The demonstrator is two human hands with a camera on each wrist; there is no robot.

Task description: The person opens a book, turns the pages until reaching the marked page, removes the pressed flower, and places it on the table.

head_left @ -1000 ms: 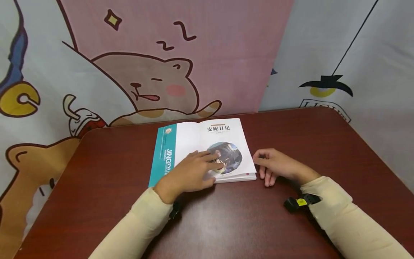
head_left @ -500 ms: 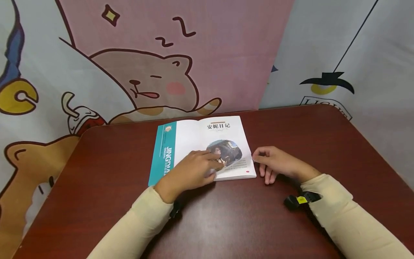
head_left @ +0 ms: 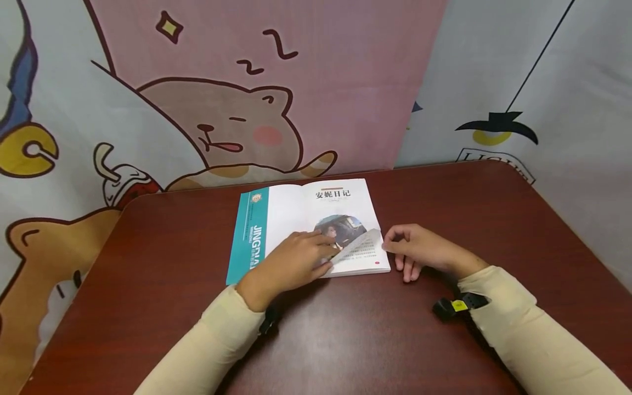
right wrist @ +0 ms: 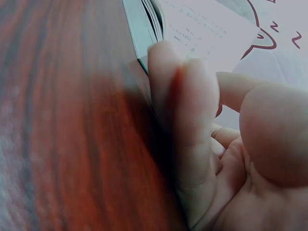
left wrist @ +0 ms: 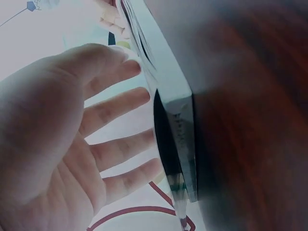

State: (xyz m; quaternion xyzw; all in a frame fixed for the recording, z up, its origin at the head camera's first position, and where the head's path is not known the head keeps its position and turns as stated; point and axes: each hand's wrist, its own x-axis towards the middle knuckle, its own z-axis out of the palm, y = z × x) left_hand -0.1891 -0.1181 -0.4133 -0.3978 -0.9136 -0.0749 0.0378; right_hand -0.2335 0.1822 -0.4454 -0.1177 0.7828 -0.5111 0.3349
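An open book [head_left: 283,206] with a teal cover flap lies on the table. Its right page [head_left: 340,203] bears a title and a round picture, and the page's lower right part is curled up, baring printed text beneath. My left hand [head_left: 291,260] rests on the book with fingers extended over the page; the left wrist view shows the left palm [left wrist: 53,144] and spread fingers against the paper. At the book's right edge, my right hand [head_left: 424,249] pinches the page edge between thumb and index finger, the other fingers curled below. The right wrist view partly hides this contact behind fingers [right wrist: 192,115].
The dark red wooden table [head_left: 345,340] extends around the book. A printed cloth [head_left: 355,82] with cartoon animals hangs along its back edge. A black wrist camera [head_left: 446,309] with a yellow tag sits at the right sleeve [head_left: 498,307].
The lower right of the page, slightly raised at first, now curls up and leftward, showing its underside and text below. Both hands stay nearly in place.
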